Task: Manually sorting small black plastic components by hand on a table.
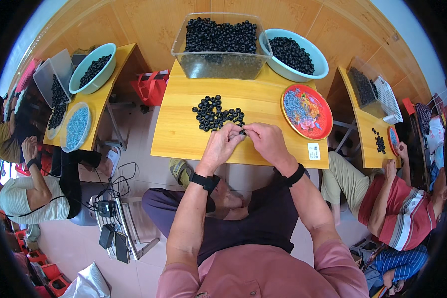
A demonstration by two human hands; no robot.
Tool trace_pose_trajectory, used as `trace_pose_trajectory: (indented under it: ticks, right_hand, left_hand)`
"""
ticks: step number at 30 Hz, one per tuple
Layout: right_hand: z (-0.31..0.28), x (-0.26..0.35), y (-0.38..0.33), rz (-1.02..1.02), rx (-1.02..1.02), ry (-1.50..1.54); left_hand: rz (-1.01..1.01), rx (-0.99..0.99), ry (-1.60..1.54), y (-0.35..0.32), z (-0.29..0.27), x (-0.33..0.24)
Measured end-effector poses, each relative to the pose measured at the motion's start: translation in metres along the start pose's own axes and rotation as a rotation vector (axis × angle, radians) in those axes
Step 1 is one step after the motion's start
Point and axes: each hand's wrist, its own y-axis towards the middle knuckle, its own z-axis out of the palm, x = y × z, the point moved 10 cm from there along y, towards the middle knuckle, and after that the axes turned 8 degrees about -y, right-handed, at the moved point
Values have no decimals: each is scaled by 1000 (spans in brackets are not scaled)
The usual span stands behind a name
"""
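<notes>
My left hand [222,145] and my right hand [267,143] meet over the near edge of the yellow table [184,144]. Between their fingertips is a small round black bead-like piece [243,132] with a hole, pinched from both sides. Anything finer in the fingers is too small to make out. Just beyond my hands lies a loose pile of black ring-shaped pieces [211,113]. Right of my right hand sits a round red floral tray [323,125], holding many small bluish see-through pieces [299,107].
A clear plastic bin [221,67] and a pale blue basin [308,73], both full of black pieces, stand at the table's back. A white label [314,151] lies near its right corner. People sit at side tables [102,116] left and right. Cables and power adapters [107,233] rest on a stool at lower left.
</notes>
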Motion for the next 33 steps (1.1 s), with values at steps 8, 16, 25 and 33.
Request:
trace_pose_trajectory:
  ticks: [8,16,25,33]
  right_hand:
    - [7,-7,6,90,99,-56]
    - [11,12,-1,-32,-5,4]
    - [17,-33,-1,260,-9,358]
    - [32,-48,-6,318,110,499]
  left_hand:
    - [-40,36,34,4,2,0]
    - [-30,-23,-122,7,-4,16]
    - [59,18,180,1,5,-18]
    - [312,5,382,-8,12,-36]
